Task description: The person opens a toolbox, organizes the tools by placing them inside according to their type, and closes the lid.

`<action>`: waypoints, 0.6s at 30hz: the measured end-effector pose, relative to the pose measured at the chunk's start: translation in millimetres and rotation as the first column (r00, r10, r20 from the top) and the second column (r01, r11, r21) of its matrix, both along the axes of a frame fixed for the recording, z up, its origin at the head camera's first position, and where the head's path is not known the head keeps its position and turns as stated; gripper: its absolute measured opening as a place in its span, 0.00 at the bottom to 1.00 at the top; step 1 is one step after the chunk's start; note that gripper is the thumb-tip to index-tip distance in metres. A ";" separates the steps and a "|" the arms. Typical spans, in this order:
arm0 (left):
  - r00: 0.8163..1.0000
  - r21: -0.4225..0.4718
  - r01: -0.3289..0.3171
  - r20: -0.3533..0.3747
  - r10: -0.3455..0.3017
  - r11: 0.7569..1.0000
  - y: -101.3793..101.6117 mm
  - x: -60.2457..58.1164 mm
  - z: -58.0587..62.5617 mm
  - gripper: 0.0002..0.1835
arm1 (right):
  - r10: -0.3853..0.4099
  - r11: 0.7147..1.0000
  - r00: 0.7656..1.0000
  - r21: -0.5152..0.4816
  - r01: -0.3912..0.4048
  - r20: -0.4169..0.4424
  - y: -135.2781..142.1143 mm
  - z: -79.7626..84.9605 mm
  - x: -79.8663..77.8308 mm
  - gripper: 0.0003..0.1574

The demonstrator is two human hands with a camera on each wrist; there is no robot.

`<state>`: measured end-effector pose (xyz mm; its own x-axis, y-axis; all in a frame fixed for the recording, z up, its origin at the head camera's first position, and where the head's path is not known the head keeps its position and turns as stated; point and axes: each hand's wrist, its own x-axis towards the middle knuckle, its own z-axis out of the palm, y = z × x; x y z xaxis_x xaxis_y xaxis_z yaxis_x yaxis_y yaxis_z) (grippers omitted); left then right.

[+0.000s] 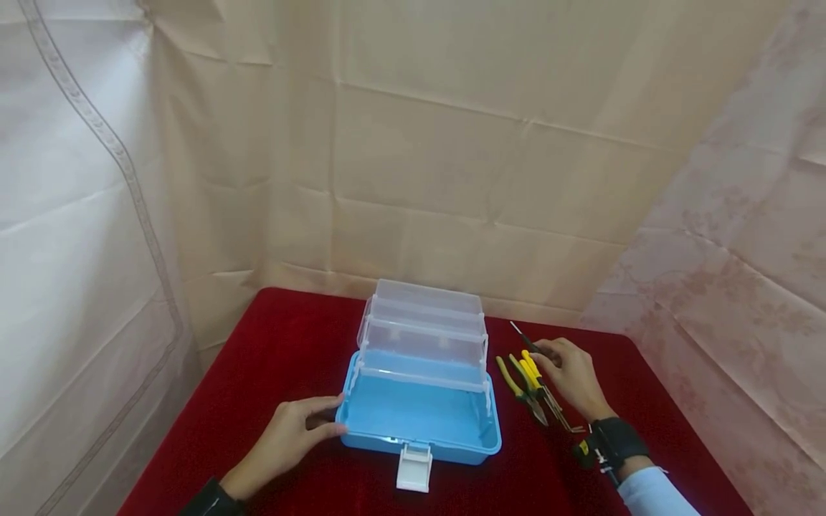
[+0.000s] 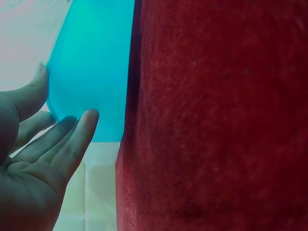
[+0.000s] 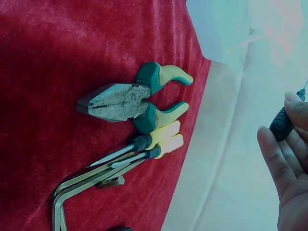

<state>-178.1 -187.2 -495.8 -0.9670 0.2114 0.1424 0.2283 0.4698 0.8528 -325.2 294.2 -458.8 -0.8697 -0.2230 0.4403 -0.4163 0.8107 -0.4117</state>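
1. The left grip (image 1: 287, 433) is loose. Its fingers are mostly straight, with the thumb and a finger touching the left side of the blue box (image 1: 416, 408). They don't curl round it. I think this light touch is there so the box won't slide.
2. The blue box sits in the middle of the red bench (image 1: 284, 351), right in front of the person. That seems a good spot, as both arms can get to it.
3. The see-through trays (image 1: 426, 337) lean up and back over the far part of the box. Folded like that, they leave the near part easy to reach into.
4. The white latch (image 1: 414, 469) hangs off the front, so it isn't holding anything down.
5. The pliers (image 3: 115, 102) lie flat, just right of the box. Their handles point away from the person and sit spread apart.
6. Two yellow screwdrivers (image 3: 165, 134) lie right beside the pliers, handles the same way. Some bent metal rods (image 3: 84, 183) lie by their thin ends. Maybe they are all in one bunch to be near the right arm.
7. The right grip (image 1: 571, 373) pinches a dark screwdriver (image 3: 282, 126) by its handle, with the tip pointing away. It looks lifted off the bench. The fat handle is likely easier to hold than the thin end.
8. A black and yellow thing (image 1: 585, 453) is near the right wrist. I can't tell what it is.
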 end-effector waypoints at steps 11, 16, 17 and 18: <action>1.000 -0.003 -0.023 -0.005 0.023 1.000 3.8 -1.3 -4.3 0.34 | -0.014 1.000 0.999 0.013 0.014 0.050 -6.0 2.8 -5.5 0.13; 1.000 0.002 -0.016 0.005 0.016 1.000 4.5 -2.2 -3.1 0.35 | -0.021 1.000 0.998 0.010 0.020 0.056 -8.4 2.5 -4.5 0.14; 1.000 0.003 -0.014 0.005 0.014 1.000 4.4 -2.4 -2.9 0.35 | -0.017 1.000 0.998 0.012 0.017 0.053 -9.2 2.4 -4.6 0.13; 1.000 0.003 -0.014 0.006 0.014 1.000 4.2 -2.5 -2.9 0.35 | -0.013 1.000 0.999 0.013 0.012 0.051 -10.2 2.6 -4.8 0.13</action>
